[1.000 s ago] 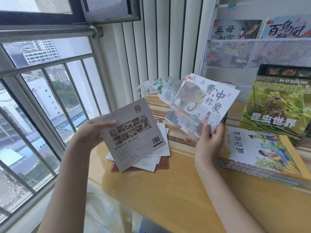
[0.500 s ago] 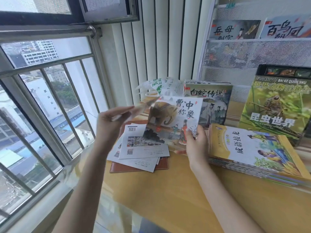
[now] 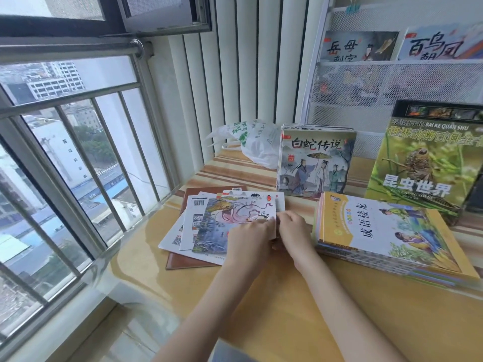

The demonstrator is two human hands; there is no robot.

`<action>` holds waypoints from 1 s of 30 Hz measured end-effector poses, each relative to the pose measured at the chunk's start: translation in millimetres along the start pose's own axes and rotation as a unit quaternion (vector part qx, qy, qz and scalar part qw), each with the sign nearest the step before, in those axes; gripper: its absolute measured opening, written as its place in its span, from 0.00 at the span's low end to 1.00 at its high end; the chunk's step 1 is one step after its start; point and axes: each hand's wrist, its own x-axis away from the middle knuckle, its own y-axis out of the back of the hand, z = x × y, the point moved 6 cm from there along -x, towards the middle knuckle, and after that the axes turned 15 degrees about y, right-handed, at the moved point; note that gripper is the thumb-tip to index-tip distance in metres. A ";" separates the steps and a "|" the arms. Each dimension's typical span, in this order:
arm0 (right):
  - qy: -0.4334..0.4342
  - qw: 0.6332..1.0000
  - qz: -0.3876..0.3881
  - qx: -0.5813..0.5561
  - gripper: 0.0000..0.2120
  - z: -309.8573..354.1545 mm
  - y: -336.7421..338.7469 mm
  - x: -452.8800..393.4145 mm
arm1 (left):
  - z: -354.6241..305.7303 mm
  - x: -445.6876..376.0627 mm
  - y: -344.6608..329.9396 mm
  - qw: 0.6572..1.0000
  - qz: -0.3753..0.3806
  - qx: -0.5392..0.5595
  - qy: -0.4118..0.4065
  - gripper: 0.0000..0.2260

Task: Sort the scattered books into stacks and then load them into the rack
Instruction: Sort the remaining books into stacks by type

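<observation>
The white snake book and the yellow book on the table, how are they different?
The white snake book stands upright at the back, leaning with thin books behind it; the yellow book lies flat on top of a stack. The white snake book's cover is grey and painted with robed figures under an umbrella; the yellow book's cover has a yellow border and bright cartoon figures. Neither hand touches them. Both show their front covers with Chinese titles.

yellow book stack [image 3: 386, 231], striped tabletop [image 3: 235, 171], brown folder [image 3: 188, 262]

Both forearms reach forward, left hand [image 3: 249, 235] and right hand [image 3: 294, 229] palm-down, side by side.
</observation>
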 end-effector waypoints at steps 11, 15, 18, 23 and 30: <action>0.065 0.991 -0.040 0.111 0.13 15.2 12.8 0.7 | 14.9 -4.3 1.8 0.972 0.100 0.211 0.035 0.37; 0.093 0.991 -0.076 0.058 0.12 19.7 16.1 2.8 | 59.1 -26.9 7.5 0.948 0.032 0.299 0.103 0.36; 0.117 0.989 -0.088 0.039 0.13 16.8 15.5 -1.6 | 106.4 -48.0 11.1 0.949 -0.026 0.232 0.214 0.30; 0.080 0.989 -0.113 -0.053 0.12 5.4 12.6 -6.7 | 135.2 -60.9 8.3 0.940 0.064 0.238 0.237 0.22; -0.049 0.964 -0.109 -0.236 0.14 -6.7 6.3 -4.8 | 135.8 -50.4 -7.1 0.861 0.052 0.391 0.321 0.14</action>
